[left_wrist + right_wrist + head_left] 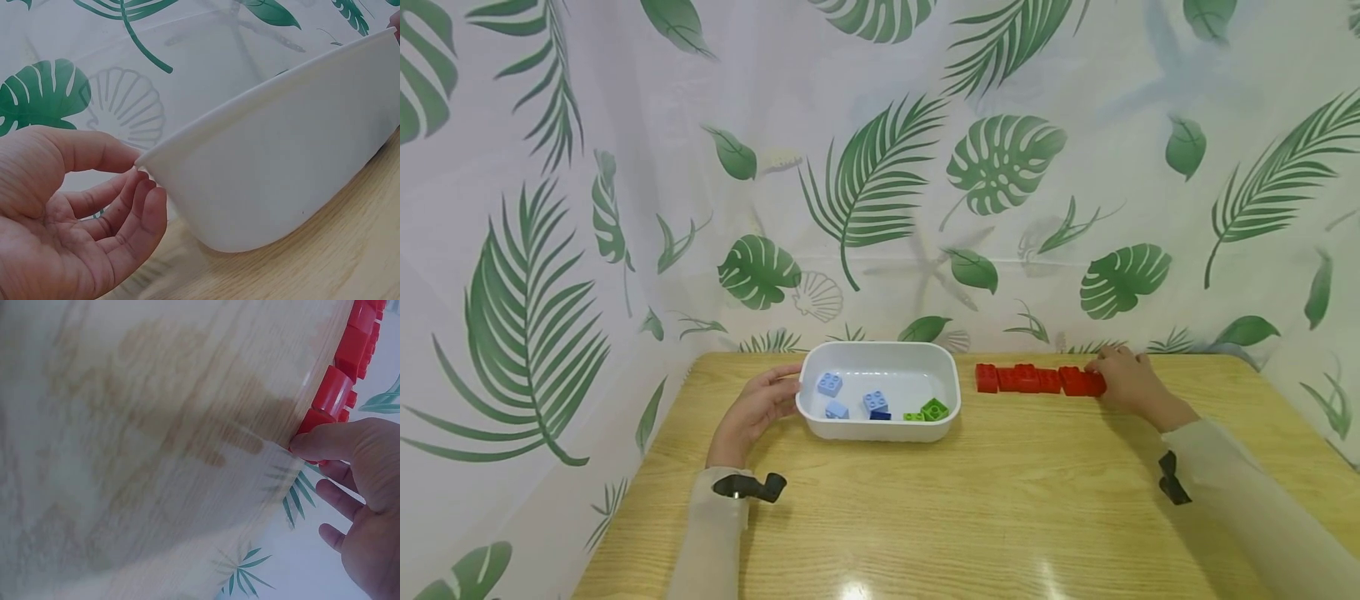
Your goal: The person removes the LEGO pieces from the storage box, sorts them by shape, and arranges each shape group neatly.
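A white plastic tub (pixel 872 431) stands near the back of the table, left of centre. My left hand (pixel 760 408) holds its left end, with the thumb on the rim and the other fingers curled below it in the left wrist view. Inside lie light blue bricks (pixel 830 383), a dark blue brick (pixel 881 416) and green bricks (pixel 935 409). Right of the tub, red bricks (pixel 1018 379) form a row with studs up. At the row's right end my right hand (pixel 1123 379) pinches the last red brick (pixel 315 420) between thumb and index finger; the other fingers are loosely bent.
The wooden table (pixel 925 517) extends towards me in front of the tub and the row. A white curtain (pixel 880 167) with green leaf prints hangs directly behind the table and along its left side.
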{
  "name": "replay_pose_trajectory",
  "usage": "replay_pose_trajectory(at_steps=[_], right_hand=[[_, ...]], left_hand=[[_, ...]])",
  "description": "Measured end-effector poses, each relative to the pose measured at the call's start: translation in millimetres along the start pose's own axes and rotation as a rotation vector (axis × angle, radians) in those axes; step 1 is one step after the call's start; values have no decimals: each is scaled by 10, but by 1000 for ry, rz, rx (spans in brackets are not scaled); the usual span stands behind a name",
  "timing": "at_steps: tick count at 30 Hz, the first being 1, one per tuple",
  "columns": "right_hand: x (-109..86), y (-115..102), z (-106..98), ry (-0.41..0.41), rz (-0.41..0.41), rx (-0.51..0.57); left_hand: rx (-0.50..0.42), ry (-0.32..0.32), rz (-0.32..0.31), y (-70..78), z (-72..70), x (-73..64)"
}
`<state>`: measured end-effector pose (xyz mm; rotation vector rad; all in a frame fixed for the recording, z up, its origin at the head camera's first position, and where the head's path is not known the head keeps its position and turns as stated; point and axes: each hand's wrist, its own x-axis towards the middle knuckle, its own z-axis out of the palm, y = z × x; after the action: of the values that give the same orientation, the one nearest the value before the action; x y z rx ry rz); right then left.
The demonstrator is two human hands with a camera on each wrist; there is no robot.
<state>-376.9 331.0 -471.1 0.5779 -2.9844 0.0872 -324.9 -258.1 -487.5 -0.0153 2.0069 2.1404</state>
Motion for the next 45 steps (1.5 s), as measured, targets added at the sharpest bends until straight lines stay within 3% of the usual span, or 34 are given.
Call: replay_pose_trajectory(at_steps=[20,29,36,41,45], right_hand=[[-69,67,86,16,8,2],[-94,-25,-14,22,17,44],[-32,-357,-196,139,-12,234],[70,-757,-297,249,-91,355],[145,-1112,-388,265,-116,459]], left_hand=[[21,4,-12,-24,-8,14],[2,4,-14,-37,-4,24],[20,3,-13,-26,-11,21],[18,6,-8,-11,-13,10],[19,-5,-3,-11,-12,7]])
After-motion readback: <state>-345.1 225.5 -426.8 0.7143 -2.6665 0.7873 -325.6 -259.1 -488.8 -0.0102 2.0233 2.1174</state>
